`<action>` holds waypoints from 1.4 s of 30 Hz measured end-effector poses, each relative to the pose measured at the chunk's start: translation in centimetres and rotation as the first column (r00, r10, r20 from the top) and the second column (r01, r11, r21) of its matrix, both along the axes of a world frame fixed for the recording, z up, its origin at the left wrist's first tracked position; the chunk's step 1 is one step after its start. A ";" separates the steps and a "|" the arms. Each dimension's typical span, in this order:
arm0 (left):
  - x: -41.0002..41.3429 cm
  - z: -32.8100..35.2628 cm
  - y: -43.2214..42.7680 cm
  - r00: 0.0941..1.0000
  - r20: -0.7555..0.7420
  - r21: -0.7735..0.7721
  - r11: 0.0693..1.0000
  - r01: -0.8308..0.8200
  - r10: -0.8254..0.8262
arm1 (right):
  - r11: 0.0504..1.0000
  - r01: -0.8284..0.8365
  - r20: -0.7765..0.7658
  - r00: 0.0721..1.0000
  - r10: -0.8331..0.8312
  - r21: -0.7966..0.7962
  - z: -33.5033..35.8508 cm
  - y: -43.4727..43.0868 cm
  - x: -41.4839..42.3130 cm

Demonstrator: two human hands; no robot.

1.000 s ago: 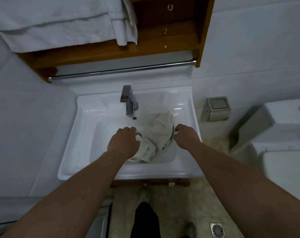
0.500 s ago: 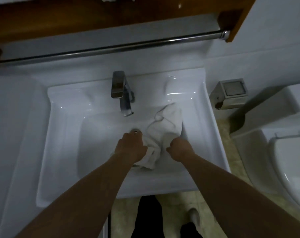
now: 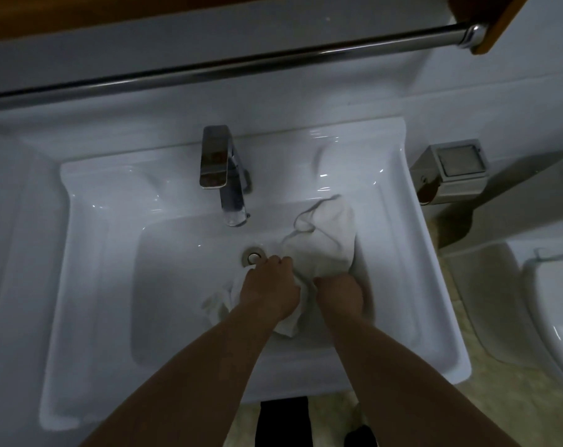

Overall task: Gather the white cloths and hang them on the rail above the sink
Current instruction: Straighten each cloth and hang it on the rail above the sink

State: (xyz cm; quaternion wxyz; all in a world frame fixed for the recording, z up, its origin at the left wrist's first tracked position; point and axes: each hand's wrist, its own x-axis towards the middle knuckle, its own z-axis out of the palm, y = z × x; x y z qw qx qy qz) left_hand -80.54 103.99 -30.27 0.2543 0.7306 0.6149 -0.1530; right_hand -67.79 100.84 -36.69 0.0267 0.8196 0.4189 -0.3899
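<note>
The white cloth (image 3: 328, 240) is a crumpled, creased bundle of soft fabric. It has a thin hemmed edge curling up at its far end and loose folds spilling out at its near end. It lies inside the basin of the sink (image 3: 89, 285), stretching from just right of the drain (image 3: 253, 257) out towards the basin's right wall, with a smaller flap poking out nearer the person than the drain.

The left hand (image 3: 268, 290) sits just in front of the drain with its fingers curled down into the fabric, gripping a bunch of it; cloth bulges out on both sides of the wrist. The right hand (image 3: 338, 293), to the right of the drain and close beside the left, is balled into the cloth too, fingers tucked under and clutching a fold.

The basin holds only the cloth and the two hands. Behind the drain stands the chrome faucet (image 3: 220, 169), and farther behind it the metal rail (image 3: 241, 64) runs bare across the wall.
</note>
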 end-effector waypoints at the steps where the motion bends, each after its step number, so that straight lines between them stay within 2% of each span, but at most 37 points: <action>1: 0.1 0.0 0.0 1.000 0.003 -0.003 1.000 -0.002 0.002 | 1.000 0.015 -0.007 1.000 -0.016 -0.010 0.0 0.0 0.0; 6: 0.5 -0.1 -0.3 1.000 0.006 0.025 1.000 0.011 -0.011 | 0.982 0.185 -0.058 0.981 -0.183 0.025 1.0 0.2 0.1; 8: 0.4 0.2 -0.4 1.000 -0.011 0.016 1.000 0.008 -0.007 | 0.964 0.266 -0.100 0.959 -0.267 -0.023 0.8 0.1 0.0; 11: 0.2 0.7 -0.6 1.000 -0.030 0.016 1.000 0.010 -0.010 | 0.928 0.372 -0.188 0.913 -0.363 0.014 0.8 0.5 0.0; 15: 0.1 1.9 -0.5 1.000 -0.023 0.038 0.999 -0.002 0.003 | 0.917 0.389 -0.353 0.873 -0.337 0.086 3.6 1.8 -0.4; 19: 0.2 4.5 -0.4 0.999 -0.014 0.083 0.996 0.034 -0.033 | 0.921 0.380 -0.463 0.834 -0.301 0.087 7.8 4.4 -0.2; 23: 0.3 7.7 0.1 0.998 0.055 0.141 0.989 -0.044 0.037 | 0.907 0.407 -0.551 0.783 -0.288 0.105 12.8 6.4 0.2; 31: -0.4 14.5 0.8 0.968 0.173 0.222 0.950 -0.218 0.182 | 0.846 0.530 -0.761 0.571 -0.309 0.054 24.3 7.9 1.6; 35: -0.3 17.5 1.3 0.965 0.206 0.373 0.899 -0.232 0.164 | 0.819 0.573 -0.816 0.488 -0.309 0.032 27.9 8.2 2.0; 38: 0.1 19.9 1.7 0.973 0.206 0.440 0.879 -0.186 0.102 | 0.828 0.552 -0.784 0.556 -0.276 0.100 29.6 8.2 2.5; 42: -0.1 23.0 3.3 0.981 0.185 0.535 0.832 -0.146 0.053 | 0.867 0.429 -0.619 0.761 -0.195 0.254 30.4 8.5 3.6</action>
